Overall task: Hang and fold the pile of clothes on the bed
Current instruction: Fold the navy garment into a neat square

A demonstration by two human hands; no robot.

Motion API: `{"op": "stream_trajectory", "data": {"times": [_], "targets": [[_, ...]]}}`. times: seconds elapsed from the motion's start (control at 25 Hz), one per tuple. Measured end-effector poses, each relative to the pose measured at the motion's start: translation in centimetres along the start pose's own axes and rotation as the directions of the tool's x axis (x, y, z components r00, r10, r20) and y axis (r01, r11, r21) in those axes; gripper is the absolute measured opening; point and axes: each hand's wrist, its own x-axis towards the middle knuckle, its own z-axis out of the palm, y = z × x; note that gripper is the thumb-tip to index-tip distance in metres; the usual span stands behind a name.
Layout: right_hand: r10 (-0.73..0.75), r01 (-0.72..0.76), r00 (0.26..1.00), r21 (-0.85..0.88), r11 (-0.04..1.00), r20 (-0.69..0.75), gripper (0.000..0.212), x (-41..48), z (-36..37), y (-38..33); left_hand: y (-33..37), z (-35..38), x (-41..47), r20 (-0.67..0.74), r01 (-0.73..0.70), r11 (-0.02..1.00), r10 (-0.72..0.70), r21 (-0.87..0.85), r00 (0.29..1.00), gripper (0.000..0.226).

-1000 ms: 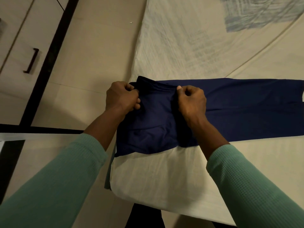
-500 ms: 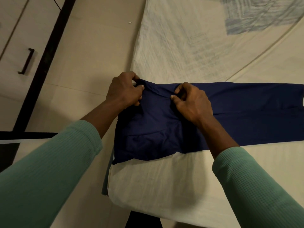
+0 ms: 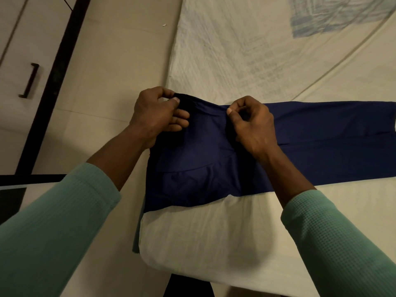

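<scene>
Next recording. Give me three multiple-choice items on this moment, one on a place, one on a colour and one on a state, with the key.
1. Where does the navy garment lie?
A. on the floor
B. on the bed
C. on a hanger

2. What colour are the sleeves?
A. green
B. red
C. white

3. What are the left hand and right hand doing?
A. both lie flat on the sheet
B. only one touches the cloth
C. both pinch the garment's far edge

Key:
1. B, as the garment is spread over the bed's cream sheet.
2. A, as both forearms come out of green cuffs.
3. C, as each thumb and its fingers close on the raised edge.
</scene>
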Motion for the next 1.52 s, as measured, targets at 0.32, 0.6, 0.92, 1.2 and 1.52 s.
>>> {"op": "stream_trajectory", "data": {"times": [0.32, 0.6, 0.92, 1.2, 1.52], "targets": [[0.148, -0.136, 0.989, 0.491, 0.861, 0.015, 0.014, -6.0, -1.3, 0.2, -2.9, -1.0, -7.7, 0.081, 0.147, 0.973, -0.134, -0.179, 0.988, 0.032], [0.345, -0.316, 0.938, 0.311, 0.897, -0.041, 0.011, -9.7, 0.5, 3.7, -6.9, -1.2, -10.0, -0.09, 0.036, 0.846, 0.015, 0.532, 0.996, 0.032], [0.17, -0.169, 0.985, -0.077, 0.983, -0.002, 0.017, -6.5, 0.2, 1.9, -6.0, -1.1, -6.2, 0.005, -0.191, 0.61, 0.293, 0.769, 0.956, 0.024], [0.09, -0.098, 0.981, -0.037, 0.995, -0.174, 0.016, -6.5, 0.2, 2.8, -6.3, -1.4, -6.8, -0.186, -0.104, 0.64, 0.369, 0.761, 0.911, 0.027], [-0.107, 0.094, 0.958, -0.061, 0.994, -0.268, 0.022, -9.4, -1.2, 6.0, -7.6, 7.2, -10.2, 0.152, -0.545, 0.41, 0.681, 0.731, 0.717, 0.045]]}}
